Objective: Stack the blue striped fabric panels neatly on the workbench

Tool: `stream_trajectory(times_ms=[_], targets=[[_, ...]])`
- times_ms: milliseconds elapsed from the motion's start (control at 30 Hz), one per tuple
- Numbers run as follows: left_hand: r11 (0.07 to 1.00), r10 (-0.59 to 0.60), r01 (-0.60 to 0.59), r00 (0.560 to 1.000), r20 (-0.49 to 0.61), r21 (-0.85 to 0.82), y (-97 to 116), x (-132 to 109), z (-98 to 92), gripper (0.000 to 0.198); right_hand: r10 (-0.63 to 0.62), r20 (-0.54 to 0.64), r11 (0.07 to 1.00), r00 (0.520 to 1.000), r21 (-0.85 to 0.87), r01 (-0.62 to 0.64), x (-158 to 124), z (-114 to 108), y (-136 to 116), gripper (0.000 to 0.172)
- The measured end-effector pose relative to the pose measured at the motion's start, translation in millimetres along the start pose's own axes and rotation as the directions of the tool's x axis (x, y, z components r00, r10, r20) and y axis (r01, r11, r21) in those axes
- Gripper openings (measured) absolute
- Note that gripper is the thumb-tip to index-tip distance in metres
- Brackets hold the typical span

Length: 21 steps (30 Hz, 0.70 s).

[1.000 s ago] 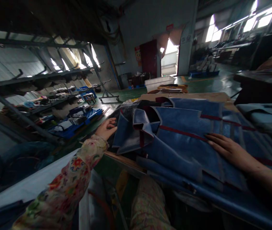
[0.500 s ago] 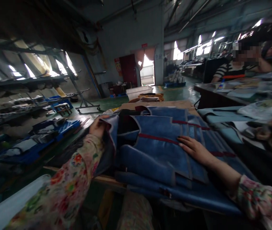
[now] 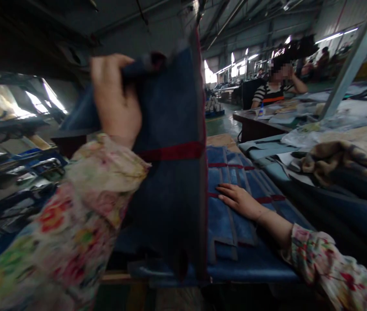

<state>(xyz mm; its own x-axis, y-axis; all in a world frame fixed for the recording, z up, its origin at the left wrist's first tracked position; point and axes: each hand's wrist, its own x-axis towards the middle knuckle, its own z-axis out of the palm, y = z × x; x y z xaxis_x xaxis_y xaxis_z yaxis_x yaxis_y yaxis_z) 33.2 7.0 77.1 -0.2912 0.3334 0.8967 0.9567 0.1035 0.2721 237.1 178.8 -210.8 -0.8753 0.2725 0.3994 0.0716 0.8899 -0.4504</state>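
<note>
My left hand (image 3: 117, 99) is raised and closed round the top of a blue garment piece (image 3: 170, 112). That piece hangs upright, with a red band across it and a dark edge trimmed in red. Its lower end is in shadow, close to the table. My right hand (image 3: 240, 202) lies flat, fingers stretched, on a fanned stack of similar blue garment pieces (image 3: 225, 224) with grey edging and red bands. The lifted piece hides the left part of the stack.
Right of the stack, another table bears pale blue sheets (image 3: 264, 149), clear plastic (image 3: 306, 131) and a beige cloth (image 3: 358, 147). A person (image 3: 269, 93) in a striped top sits behind a brown desk (image 3: 251, 127). Racks (image 3: 18, 134) stand at left, and a slanting metal post (image 3: 348, 65) rises at right.
My left hand has lifted the blue garment piece off the stack, up toward the camera. My right hand stays flat on the pieces. The view has turned to the right.
</note>
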Motion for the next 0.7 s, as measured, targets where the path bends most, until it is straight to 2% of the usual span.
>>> stream_trajectory(times_ms=[33, 67, 133, 200, 233, 267, 300, 367, 400, 467, 567, 633, 700], targets=[[0.988, 0.105, -0.117, 0.988, 0.116, 0.103, -7, -5, 29.2, 0.041, -0.001, 0.003, 1.0, 1.0, 0.0, 0.001, 0, 0, 0, 0.042], [0.97, 0.114, -0.168, 0.951, 0.287, 0.173, -16, -13, 58.6, 0.042, 0.004, 0.007, 1.0, 1.0, -0.005, -0.004, 0, 0, 0, 0.041], [0.968, 0.102, -0.2, 0.868, 0.486, 0.154, -34, -40, 111.1, 0.046, 0.018, 0.021, 0.999, 1.0, -0.031, -0.017, 0, -2, -1, 0.04], [0.971, 0.076, -0.201, 0.774, 0.629, 0.13, -45, -77, 146.0, 0.057, 0.02, 0.033, 0.998, 0.999, -0.062, -0.018, 0, -3, -3, 0.041], [0.975, 0.046, -0.186, 0.706, 0.707, 0.121, -46, -96, 154.7, 0.06, 0.018, 0.039, 0.997, 0.999, -0.075, -0.015, 0, -4, -3, 0.04], [0.985, -0.002, -0.143, 0.551, 0.834, 0.097, -43, -114, 157.4, 0.058, 0.016, 0.044, 0.996, 0.999, -0.084, -0.012, 0, -4, -4, 0.04], [0.989, 0.007, -0.133, 0.461, 0.887, 0.062, -38, -131, 154.8, 0.052, 0.014, 0.046, 0.996, 0.999, -0.088, -0.01, 0, -4, -5, 0.038], [0.992, 0.065, -0.124, 0.31, 0.949, -0.027, -24, -157, 138.3, 0.051, 0.017, 0.044, 0.996, 0.999, -0.093, -0.013, 1, -5, -5, 0.036], [0.989, 0.105, -0.132, 0.25, 0.963, -0.073, -17, -166, 127.4, 0.055, 0.018, 0.042, 0.996, 0.999, -0.093, -0.014, 1, -4, -6, 0.035], [0.978, 0.097, -0.204, 0.205, 0.974, -0.054, -6, -177, 107.2, 0.062, 0.02, 0.045, 0.995, 0.999, -0.097, -0.016, 1, -4, -5, 0.034], [0.946, 0.023, -0.321, 0.214, 0.976, 0.048, -4, -182, 89.9, 0.052, 0.027, 0.064, 0.994, 0.998, -0.108, -0.02, 2, -4, -5, 0.037], [0.927, 0.012, -0.37, 0.214, 0.977, 0.069, -10, -179, 85.6, 0.046, 0.024, 0.063, 0.995, 0.998, -0.096, -0.018, 2, -4, -5, 0.038], [0.899, -0.014, -0.422, 0.236, 0.972, 0.116, -20, -175, 82.7, 0.05, 0.021, 0.04, 0.997, 0.999, -0.071, -0.018, 1, -4, -5, 0.039]])
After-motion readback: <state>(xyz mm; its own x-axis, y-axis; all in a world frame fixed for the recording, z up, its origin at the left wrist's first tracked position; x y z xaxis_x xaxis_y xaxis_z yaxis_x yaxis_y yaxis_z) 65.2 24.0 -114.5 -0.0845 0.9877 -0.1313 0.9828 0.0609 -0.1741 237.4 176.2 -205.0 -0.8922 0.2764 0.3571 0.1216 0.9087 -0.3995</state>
